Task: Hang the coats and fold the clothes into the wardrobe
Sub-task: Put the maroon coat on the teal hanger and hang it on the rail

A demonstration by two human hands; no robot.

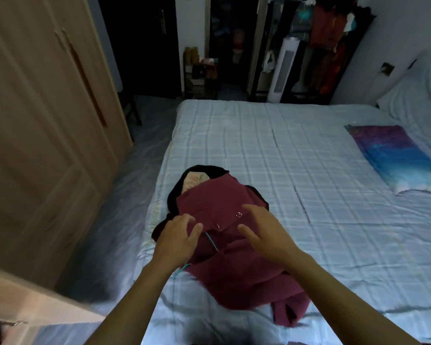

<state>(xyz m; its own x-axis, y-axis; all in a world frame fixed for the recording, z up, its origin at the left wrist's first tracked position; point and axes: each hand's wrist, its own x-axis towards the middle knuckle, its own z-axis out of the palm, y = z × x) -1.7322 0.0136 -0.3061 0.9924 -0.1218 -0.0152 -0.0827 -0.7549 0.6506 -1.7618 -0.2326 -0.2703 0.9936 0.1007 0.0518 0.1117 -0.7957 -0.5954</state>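
A maroon garment lies crumpled on the bed, over a black garment with a pale lining that shows at its far end. A thin teal hanger wire pokes out near the maroon collar. My left hand rests on the garment's left edge with its fingers bent onto the cloth. Just above the middle of the maroon cloth, my right hand hovers with its fingers spread and relaxed. The wooden wardrobe stands to the left with its doors closed.
A purple and blue folded cloth lies at the bed's right side near a pillow. Across the room are an open rack of hanging clothes, a white tower fan and a dark doorway. A wooden door edge juts in at lower left.
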